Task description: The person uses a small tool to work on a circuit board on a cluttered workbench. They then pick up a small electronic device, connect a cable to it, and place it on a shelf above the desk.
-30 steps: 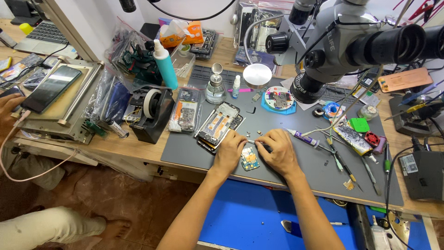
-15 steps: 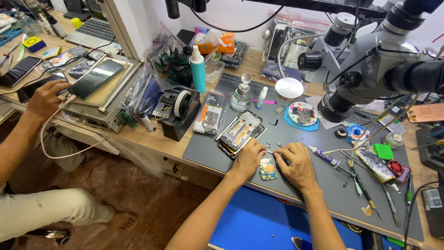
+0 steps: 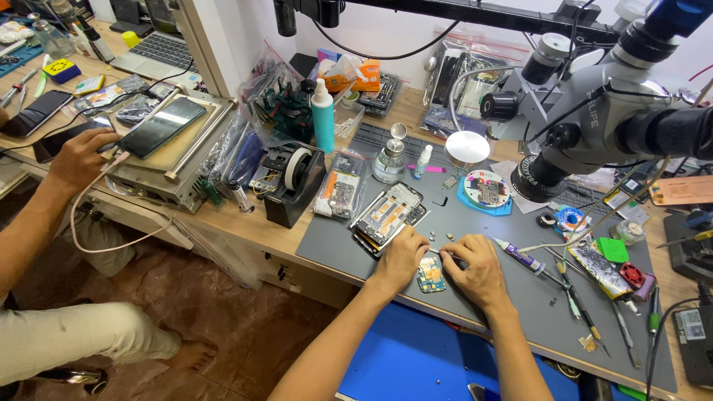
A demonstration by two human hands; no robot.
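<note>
A small phone circuit board (image 3: 430,275) lies on the grey work mat (image 3: 535,312) near the bench's front edge. My left hand (image 3: 402,255) rests just left of the board, fingers curled over its upper corner. My right hand (image 3: 475,269) is on the board's right side and pinches a thin dark tool (image 3: 448,257) whose tip points toward the left hand. An opened phone body (image 3: 388,215) lies just beyond my left hand. Whether the left fingers grip the board or only steady it is hidden.
A microscope (image 3: 594,111) hangs over the mat's right half. A tape dispenser (image 3: 293,182), a blue bottle (image 3: 322,117), a glass jar (image 3: 389,160), tweezers and a syringe tube (image 3: 520,258) crowd the mat. At left, another person's hand (image 3: 78,157) is beside a heating plate with a phone (image 3: 160,126).
The view has shifted, so the bench sits further right and lower. My hands stay at the board. The other person's hand has moved closer to the heating plate.
</note>
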